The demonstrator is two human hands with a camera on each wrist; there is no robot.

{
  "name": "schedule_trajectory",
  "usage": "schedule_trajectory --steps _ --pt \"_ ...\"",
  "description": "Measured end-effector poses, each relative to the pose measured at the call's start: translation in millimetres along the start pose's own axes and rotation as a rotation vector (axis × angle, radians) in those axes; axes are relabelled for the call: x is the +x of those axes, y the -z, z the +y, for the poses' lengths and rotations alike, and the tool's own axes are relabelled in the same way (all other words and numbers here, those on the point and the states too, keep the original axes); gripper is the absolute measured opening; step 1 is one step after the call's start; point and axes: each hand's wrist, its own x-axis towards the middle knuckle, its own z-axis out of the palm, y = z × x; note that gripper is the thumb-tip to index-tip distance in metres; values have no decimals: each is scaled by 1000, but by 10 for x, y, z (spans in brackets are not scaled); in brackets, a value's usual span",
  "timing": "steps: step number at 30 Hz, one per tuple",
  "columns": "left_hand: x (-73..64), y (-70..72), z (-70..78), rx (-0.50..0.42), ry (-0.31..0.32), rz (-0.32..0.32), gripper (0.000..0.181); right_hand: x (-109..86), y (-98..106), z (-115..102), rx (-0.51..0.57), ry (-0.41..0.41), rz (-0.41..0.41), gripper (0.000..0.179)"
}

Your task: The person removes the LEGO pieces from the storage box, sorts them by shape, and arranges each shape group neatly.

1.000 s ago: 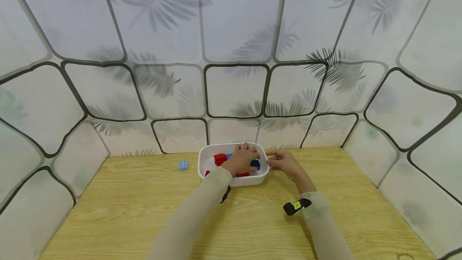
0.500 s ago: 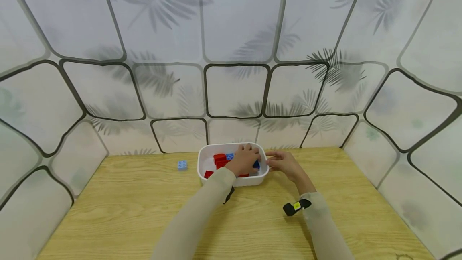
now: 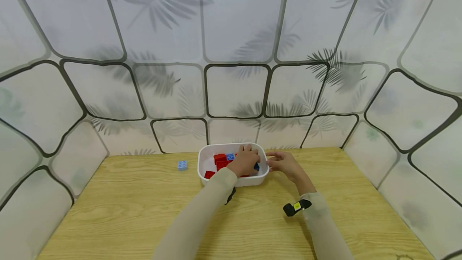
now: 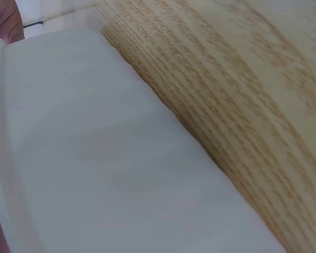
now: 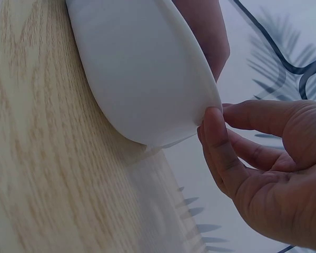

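A white plastic box (image 3: 203, 161) with red and blue toy bricks stands near the back of the table. My left hand (image 3: 245, 161) reaches down inside its right half, fingers spread over the bricks. Its fingertips are hidden, and I cannot tell whether they hold a brick. A dark blue brick (image 3: 256, 167) shows beside that hand. Red bricks (image 3: 219, 158) and a blue brick (image 3: 230, 157) lie to its left. At the box's right end, my right hand (image 3: 285, 165) pinches the rim between thumb and fingers; the right wrist view shows this grip on the box wall (image 5: 147, 74).
A light blue brick (image 3: 182, 165) sits on the wooden table (image 3: 137, 204), left of the box. Just behind the box rises a pale patterned curtain (image 3: 234, 91), which also closes in both sides. Each wrist wears a black camera, the right one (image 3: 297, 207) plainly visible.
My left hand has shifted slightly right within the box, uncovering more of the red and blue bricks on the left. The right hand keeps its place at the rim.
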Motion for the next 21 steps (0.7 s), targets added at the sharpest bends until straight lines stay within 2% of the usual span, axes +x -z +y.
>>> schedule_trajectory --steps 6,11,17,21 --pt "6 -11 -5 -34 -1 -4 26 -8 0 -8 -13 -4 6 46" --pt "4 6 -24 -51 -3 -9 33 0 0 4 -17 8 -10 48" --pt "-20 76 -60 -53 5 -9 40 21 13 29 -24 15 -7 48" --pt "-69 141 -99 -60 4 19 38 23 9 29 -23 9 3 47"
